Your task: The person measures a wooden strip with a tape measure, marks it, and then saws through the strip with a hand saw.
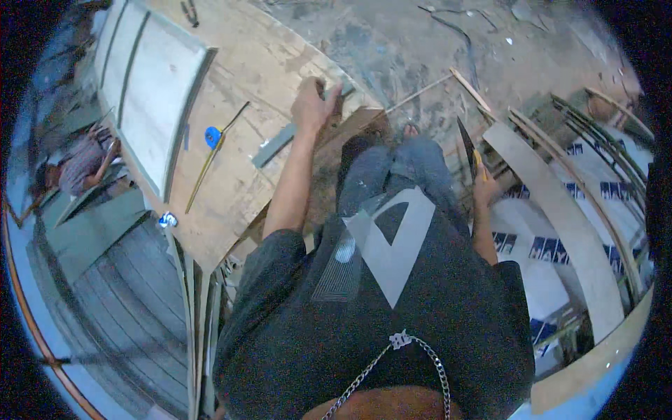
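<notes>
My left hand (312, 106) is closed on a narrow grey strip of board (274, 145), which lies flat on the plywood table near its right corner. One end of the strip shows past my fingers, close to the table's edge. Out to my right, off the table, my right hand (484, 187) grips a handsaw (467, 145) by its yellow and dark handle, the dark blade pointing away from me. The saw is apart from the strip.
The plywood table (234, 178) holds a blue tape measure (213, 137) with its yellow blade out, a framed white panel (157, 77) and pliers (190, 12). Long boards (560, 203) lean at right. Another person (84, 168) is at far left. Sticks (469, 89) lie on the floor.
</notes>
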Available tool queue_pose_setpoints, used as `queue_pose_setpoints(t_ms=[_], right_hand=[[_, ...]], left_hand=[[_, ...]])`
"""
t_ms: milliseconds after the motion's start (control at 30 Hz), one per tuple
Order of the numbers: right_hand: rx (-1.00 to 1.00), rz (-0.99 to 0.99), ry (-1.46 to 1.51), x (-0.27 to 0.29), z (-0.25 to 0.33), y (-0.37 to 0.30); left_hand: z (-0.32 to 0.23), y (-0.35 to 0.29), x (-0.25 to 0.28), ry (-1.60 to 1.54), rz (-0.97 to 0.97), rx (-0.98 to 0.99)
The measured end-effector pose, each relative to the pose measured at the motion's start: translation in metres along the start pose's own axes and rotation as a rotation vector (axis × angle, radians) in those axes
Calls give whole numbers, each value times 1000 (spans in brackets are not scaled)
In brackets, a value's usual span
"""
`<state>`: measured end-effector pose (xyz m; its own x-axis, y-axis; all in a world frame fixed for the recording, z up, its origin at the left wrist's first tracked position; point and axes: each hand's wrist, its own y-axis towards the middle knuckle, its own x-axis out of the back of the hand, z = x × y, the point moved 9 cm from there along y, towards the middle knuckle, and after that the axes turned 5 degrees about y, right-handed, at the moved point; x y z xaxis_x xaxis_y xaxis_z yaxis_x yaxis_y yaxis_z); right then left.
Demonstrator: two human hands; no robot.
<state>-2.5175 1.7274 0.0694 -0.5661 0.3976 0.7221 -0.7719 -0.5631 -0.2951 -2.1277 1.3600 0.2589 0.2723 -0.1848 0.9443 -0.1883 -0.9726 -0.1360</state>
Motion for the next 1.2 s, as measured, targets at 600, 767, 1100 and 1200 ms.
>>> queue_pose_setpoints(t_ms=[600, 767, 1100, 1200], right_hand=[[-353, 70, 29, 14, -74, -2], [-517, 579, -150, 11, -110, 12], [235, 141, -376, -462, -200, 236], [432, 209, -514, -484, -182, 232]], left_hand=[[-62, -42, -349, -635, 380, 291], [109, -7, -591, -215, 385, 483], [182, 64, -738, 132, 327, 695], [205, 72, -730, 199, 309, 651]])
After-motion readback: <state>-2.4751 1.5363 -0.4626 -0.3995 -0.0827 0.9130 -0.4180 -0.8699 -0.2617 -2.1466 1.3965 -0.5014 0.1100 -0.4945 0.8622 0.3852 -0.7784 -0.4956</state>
